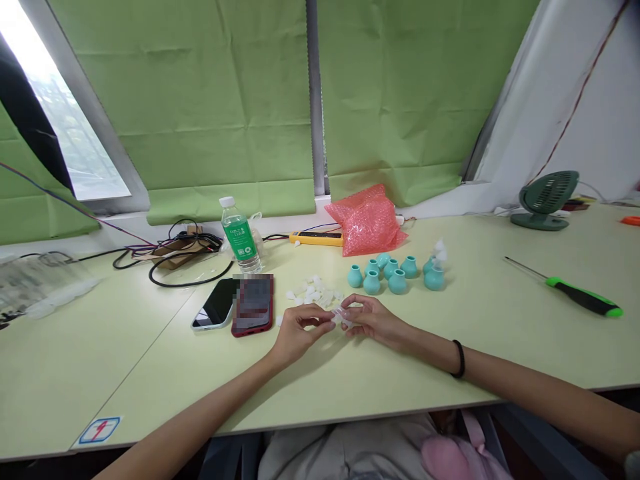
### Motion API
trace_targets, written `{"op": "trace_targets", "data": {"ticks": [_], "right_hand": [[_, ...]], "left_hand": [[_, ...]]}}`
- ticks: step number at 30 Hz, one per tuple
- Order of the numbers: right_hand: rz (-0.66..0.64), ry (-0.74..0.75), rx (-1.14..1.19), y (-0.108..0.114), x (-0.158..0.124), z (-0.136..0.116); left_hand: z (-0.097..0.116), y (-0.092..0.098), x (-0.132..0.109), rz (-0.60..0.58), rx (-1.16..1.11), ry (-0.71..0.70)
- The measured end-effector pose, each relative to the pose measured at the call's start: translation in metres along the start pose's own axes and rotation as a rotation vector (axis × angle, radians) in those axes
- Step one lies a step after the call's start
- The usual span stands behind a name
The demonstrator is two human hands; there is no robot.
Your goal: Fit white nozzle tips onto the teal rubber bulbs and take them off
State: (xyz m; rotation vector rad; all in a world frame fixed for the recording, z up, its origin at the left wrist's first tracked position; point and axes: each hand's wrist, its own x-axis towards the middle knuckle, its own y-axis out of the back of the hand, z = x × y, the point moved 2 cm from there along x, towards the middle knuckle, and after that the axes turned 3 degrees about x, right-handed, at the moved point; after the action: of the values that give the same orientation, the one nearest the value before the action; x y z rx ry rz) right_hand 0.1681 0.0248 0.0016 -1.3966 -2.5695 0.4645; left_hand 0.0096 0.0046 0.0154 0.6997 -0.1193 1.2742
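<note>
Lying nearest, at the front edge of the pale table [500,333]: one blue-bordered sticker [99,430] with a red mark, flat on the surface. Next, two bare forearms reach in from below and meet at mid-table. The left hand [300,330] and right hand [373,320] are both closed in a fingertip pinch on one small clear piece [340,315], held between them just above the table; the right wrist carries a black band [459,359]. Just left of the hands: a black phone [215,307] and a red phone [253,305], side by side and touching, both face up. Just behind the hands: a loose pile of small white pieces [315,292]. Right of that pile: a cluster of teal bulbs [395,272], standing upright and close together, the rightmost topped with clear caps. Well to the right: a screwdriver [583,297] with a green and black handle, lying flat. Far left: a clear plastic bag [40,287]. Further back: a water bottle [240,235] with a green label, upright; black cables [185,250] coiled to its left; a yellow power strip [317,237]; a pink bubble-wrap bag [367,220] resting partly over the strip's right end. Far right: a small green fan [545,200]. Behind everything: green blinds [200,100] over the windows.
</note>
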Motion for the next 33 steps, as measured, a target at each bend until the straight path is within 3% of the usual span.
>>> {"op": "trace_targets", "data": {"ticks": [11, 25, 33], "right_hand": [[-0.075, -0.151, 0.063, -0.002, -0.001, 0.007], [-0.14, -0.184, 0.124, 0.001, -0.001, 0.009], [-0.106, -0.202, 0.123, 0.003, 0.002, 0.012]], "left_hand": [[0.006, 0.0, 0.0, 0.04, 0.086, -0.058], [0.0, -0.003, -0.005, 0.073, 0.448, -0.393], [-0.005, -0.004, -0.008, 0.071, 0.599, -0.494]]}}
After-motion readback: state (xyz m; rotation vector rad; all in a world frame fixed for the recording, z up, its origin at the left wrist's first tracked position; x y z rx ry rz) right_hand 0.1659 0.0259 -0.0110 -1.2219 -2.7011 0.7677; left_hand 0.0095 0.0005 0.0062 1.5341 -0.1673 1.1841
